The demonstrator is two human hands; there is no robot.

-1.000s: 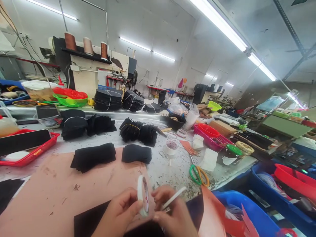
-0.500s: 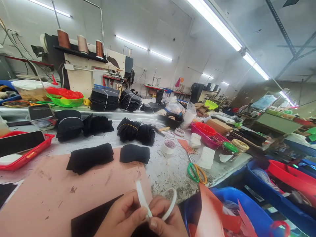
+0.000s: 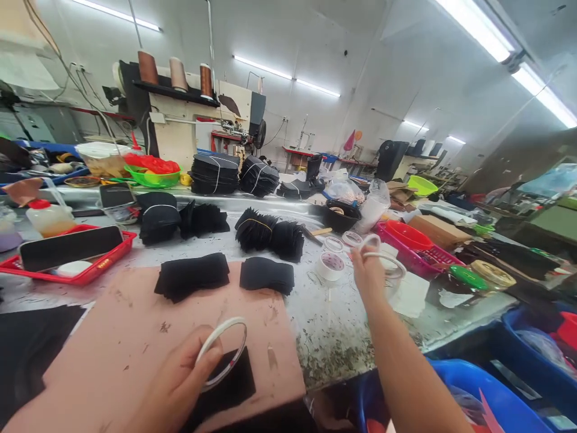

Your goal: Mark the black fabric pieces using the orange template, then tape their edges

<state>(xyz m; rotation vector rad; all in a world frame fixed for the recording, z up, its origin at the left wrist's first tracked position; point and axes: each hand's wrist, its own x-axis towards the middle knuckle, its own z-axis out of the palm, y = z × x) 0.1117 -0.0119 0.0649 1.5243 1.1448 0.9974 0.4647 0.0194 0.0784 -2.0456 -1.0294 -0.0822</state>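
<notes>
My left hand (image 3: pixel 192 367) is closed on a narrow roll of white tape (image 3: pixel 223 323), held tilted over a black fabric piece (image 3: pixel 241 376) on the pink sheet (image 3: pixel 135 331). My right hand (image 3: pixel 367 270) reaches out across the table, closed on another narrow white tape roll (image 3: pixel 396 264). A second whitish ring shows by its fingertips, and I cannot tell whether it is held too. A wide tape roll (image 3: pixel 331 267) stands to the left of this hand, with thin tape rings (image 3: pixel 333 243) behind. The right forearm covers part of the tabletop.
Black fabric stacks (image 3: pixel 193 275) lie along the pink sheet's far edge, with more bundles (image 3: pixel 270 231) behind. A red tray (image 3: pixel 99 267) holding a phone sits at the left. A magenta basket (image 3: pixel 433 258) stands at the right, and blue bins (image 3: pixel 487 385) are below the table edge.
My hands were together over the black fabric piece with the white tape. They have separated: the right moved forward and right, the left stayed low. The green-and-orange-handled scissors no longer show.
</notes>
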